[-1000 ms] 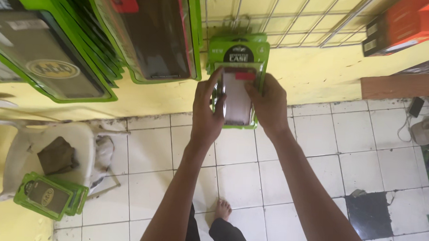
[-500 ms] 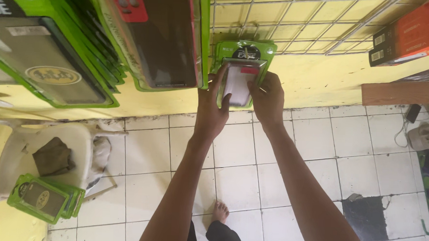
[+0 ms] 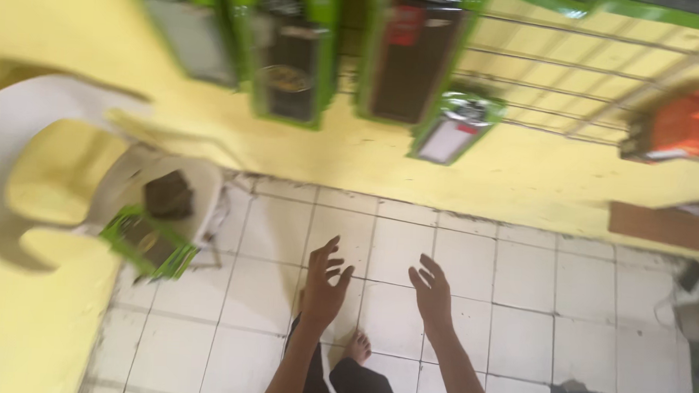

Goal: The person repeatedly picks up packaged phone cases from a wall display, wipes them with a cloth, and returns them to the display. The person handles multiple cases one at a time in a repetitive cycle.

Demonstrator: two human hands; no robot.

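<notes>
Our left hand [image 3: 323, 286] and right hand [image 3: 433, 294] hang spread, empty, over tiled floor [image 3: 518, 282], below green pack [image 3: 455, 126].

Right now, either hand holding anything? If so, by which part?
Nothing is held. The left hand and right hand are both open and empty above the tiled floor; the small green package hangs on the wire rack, untouched.

Whole view's motion-blurred from my end: green hanging packages [image 3: 291, 60] cut off by the top edge, their print unreadable, orange box [image 3: 689, 125] smeared, and my forearms plus one bare foot [image 3: 357, 348] run off the bottom.
</notes>
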